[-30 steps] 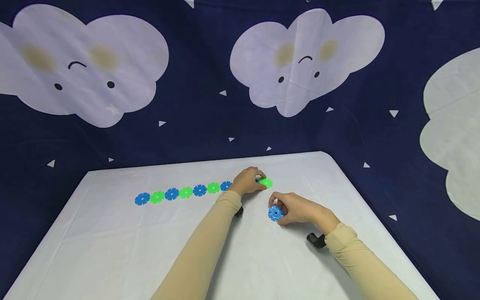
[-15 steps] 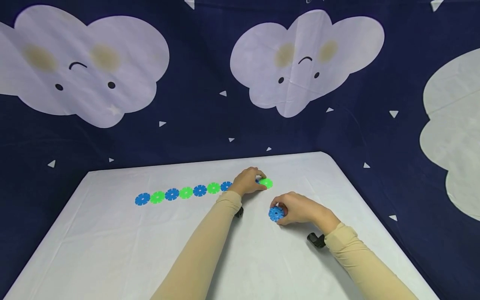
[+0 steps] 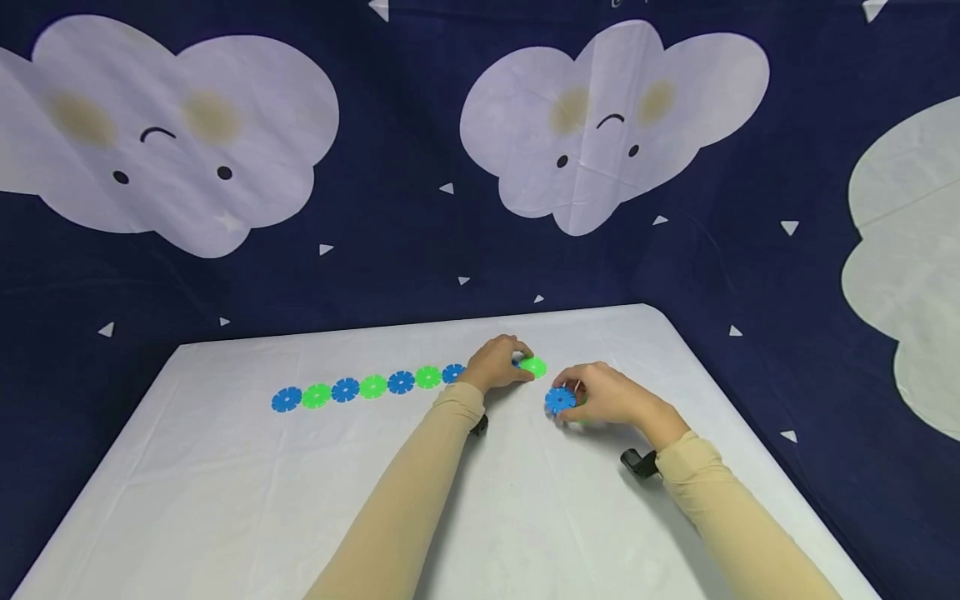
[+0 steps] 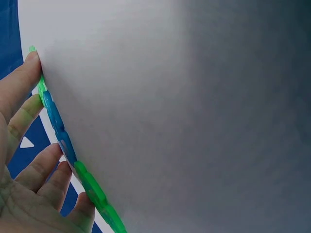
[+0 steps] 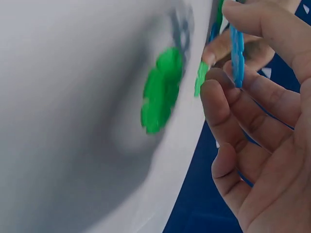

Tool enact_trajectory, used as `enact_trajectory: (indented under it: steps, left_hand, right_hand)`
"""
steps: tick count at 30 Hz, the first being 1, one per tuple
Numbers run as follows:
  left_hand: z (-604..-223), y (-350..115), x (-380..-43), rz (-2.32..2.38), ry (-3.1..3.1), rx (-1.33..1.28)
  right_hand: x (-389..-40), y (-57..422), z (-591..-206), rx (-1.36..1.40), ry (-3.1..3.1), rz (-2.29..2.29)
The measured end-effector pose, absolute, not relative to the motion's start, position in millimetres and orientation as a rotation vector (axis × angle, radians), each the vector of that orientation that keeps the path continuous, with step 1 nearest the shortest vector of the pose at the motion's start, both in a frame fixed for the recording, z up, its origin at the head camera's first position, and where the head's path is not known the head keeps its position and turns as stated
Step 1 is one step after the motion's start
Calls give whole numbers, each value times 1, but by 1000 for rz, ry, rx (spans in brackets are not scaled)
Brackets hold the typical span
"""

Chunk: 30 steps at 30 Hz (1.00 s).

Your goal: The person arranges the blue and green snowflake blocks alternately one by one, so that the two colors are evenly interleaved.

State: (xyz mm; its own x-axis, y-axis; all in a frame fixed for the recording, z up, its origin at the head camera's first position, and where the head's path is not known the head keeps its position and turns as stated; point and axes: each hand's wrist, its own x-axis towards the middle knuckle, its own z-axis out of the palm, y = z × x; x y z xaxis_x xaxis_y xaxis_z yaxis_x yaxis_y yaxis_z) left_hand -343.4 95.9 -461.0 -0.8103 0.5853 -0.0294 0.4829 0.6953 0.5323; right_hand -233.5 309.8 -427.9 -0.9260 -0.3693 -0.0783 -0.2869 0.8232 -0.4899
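A row of notched plastic discs (image 3: 345, 389), alternating blue and green, lies across the white table. My left hand (image 3: 495, 362) lies over the row's right part and hides some discs. Its thumb and index finger pinch the edges of the green disc (image 3: 534, 367) at the right end. My right hand (image 3: 607, 396) holds a blue notched disc (image 3: 560, 400) between thumb and fingers, raised off the table. Below that hand, the right wrist view shows another green disc (image 5: 163, 92), blurred and apart from the fingers; I cannot tell whether it touches the table.
The white table (image 3: 225, 500) ends at a dark blue cloth (image 3: 405, 283) printed with clouds. Black wrist-camera mounts (image 3: 639, 463) stick out below both wrists, close to the tabletop.
My right hand has risen and moved slightly away and to the right with the blue disc. A green disc now shows beneath it. My left hand has stayed in place.
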Motion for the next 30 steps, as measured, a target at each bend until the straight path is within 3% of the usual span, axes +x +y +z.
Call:
enact_trajectory:
  steps: [30]
  left_hand:
    - [-457,94,-339,784,2702,860]
  right_hand:
    - [-289,333,-433,-287,2922,-539]
